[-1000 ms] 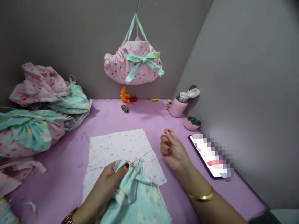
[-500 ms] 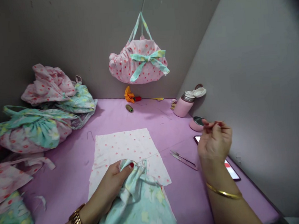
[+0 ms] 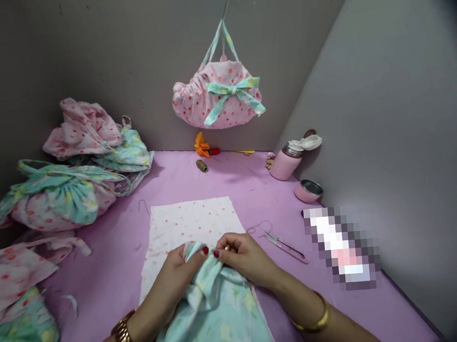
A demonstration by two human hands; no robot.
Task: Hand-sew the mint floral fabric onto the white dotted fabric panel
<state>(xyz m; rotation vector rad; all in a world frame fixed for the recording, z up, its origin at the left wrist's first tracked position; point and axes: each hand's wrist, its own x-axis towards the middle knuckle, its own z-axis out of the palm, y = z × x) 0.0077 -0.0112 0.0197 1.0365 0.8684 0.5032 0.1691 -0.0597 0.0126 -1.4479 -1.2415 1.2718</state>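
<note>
The left hand (image 3: 173, 287) and right hand (image 3: 246, 258) both pinch the gathered mint floral fabric (image 3: 218, 311) closed at lower centre, above the pink-dotted white cloth (image 3: 188, 221) on the worktop (image 3: 254, 190). Gathering seems in hand; the fold looks to need stitching next.

Matt, probably cotton cloth (image 3: 212, 320), glossy steel snips (image 3: 285, 247)

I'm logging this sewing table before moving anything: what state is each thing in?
Left hand: gripping bunched mint floral fabric
Right hand: pinching that fabric
White dotted fabric: lying flat
Small scissors: closed, lying down
Pink flask: open, cap flipped back
Pink metal-lined cup: upright, open side up
Hanging pink bag: suspended, bow tied
</note>
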